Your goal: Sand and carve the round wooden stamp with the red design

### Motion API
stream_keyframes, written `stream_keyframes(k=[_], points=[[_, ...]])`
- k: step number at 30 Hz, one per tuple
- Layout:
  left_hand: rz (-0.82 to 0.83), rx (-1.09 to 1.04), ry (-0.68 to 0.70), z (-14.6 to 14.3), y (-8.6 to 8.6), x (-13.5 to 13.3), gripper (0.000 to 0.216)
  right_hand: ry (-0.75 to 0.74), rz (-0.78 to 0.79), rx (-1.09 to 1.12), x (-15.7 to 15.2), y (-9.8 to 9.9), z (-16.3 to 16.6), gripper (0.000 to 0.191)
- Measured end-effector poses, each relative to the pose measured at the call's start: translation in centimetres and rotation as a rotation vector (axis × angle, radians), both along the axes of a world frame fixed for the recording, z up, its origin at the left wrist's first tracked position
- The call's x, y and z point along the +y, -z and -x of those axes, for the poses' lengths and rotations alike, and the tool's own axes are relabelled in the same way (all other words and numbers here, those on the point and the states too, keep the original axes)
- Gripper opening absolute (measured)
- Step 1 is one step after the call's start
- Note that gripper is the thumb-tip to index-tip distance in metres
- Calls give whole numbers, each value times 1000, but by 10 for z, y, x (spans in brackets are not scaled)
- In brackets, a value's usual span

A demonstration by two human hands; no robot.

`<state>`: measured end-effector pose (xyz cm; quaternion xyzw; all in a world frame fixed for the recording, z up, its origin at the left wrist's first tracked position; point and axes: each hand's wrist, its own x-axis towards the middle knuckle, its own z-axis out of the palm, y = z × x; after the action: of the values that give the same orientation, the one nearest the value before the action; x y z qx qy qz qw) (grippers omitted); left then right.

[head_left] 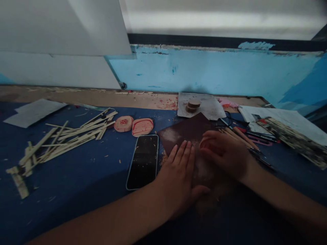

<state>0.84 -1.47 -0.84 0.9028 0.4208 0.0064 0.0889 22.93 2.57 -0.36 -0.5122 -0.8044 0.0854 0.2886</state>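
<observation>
A sheet of dark brown sandpaper (185, 131), dusted with pale powder, lies on the blue table cover. My left hand (180, 170) presses flat on its left part, fingers stretched out and thumb to the side. Above the sheet's right part, my right hand (224, 153) is curled with fingertips and thumb close together. Something roundish and reddish shows dimly inside its grip, but shadow and the fingers hide what it is. Beside my left hand are a phone (143, 161) with a dark screen and a little heap of wood dust (164, 158).
Two round wood slices with red marks (123, 124) lie beyond the phone. Thin wooden strips (74, 136) are piled at left. Stacked wood discs (193, 104) rest on white paper (217, 110) at the back. Pencils (241, 136) and a dark-stained strip bundle (293, 139) lie right.
</observation>
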Motion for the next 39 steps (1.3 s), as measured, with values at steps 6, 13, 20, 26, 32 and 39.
stream_keyframes(k=[6, 13, 20, 26, 32, 39], points=[[-2, 23, 10, -1, 0, 1, 98, -86, 32, 4, -1, 1, -2, 40], [9, 59, -5, -2, -3, 0, 99, -18, 47, -31, -2, -7, 1, 39], [1, 55, -20, -4, -2, 0, 100, 74, 75, -57, -3, -13, 3, 35], [-6, 40, -3, -3, -3, 0, 99, -9, 93, -32, -5, -12, 2, 37], [15, 54, 9, -3, -5, 0, 97, -99, 107, -38, -7, -6, -1, 39], [34, 66, -6, -3, -5, -2, 98, -95, 155, -40, -9, -14, 5, 35]])
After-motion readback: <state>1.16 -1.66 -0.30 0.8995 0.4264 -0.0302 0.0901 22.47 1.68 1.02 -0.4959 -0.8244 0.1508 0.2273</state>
